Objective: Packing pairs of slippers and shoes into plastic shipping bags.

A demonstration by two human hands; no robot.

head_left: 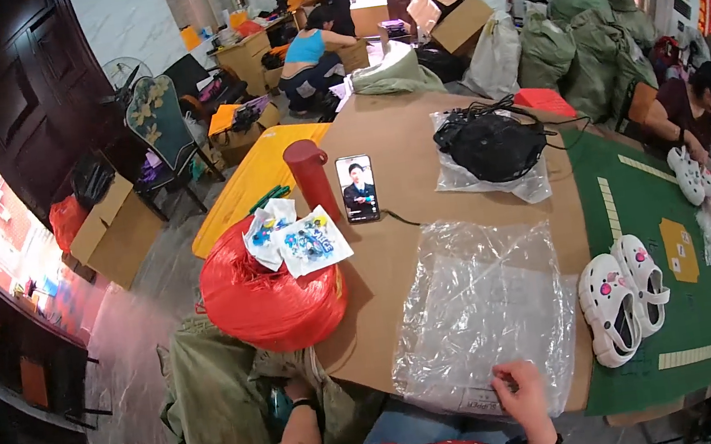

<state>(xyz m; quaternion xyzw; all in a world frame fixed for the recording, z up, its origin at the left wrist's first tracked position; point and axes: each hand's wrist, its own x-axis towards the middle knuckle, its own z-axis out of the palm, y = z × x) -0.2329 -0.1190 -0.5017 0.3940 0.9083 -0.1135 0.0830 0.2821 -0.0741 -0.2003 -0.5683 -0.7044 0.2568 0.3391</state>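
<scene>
- my right hand [521, 389] pinches the near edge of the stack of clear plastic bags [483, 304], fingers curled onto the top sheet.
- my left hand [299, 389] reaches down into the green sack [219, 411]; i cannot tell its grip.
- the bags lie on the cardboard tabletop [393, 163] just ahead of my right hand, with white clogs [624, 294] to its right.
- they look light, limp and slippery; better taken by one corner.
</scene>
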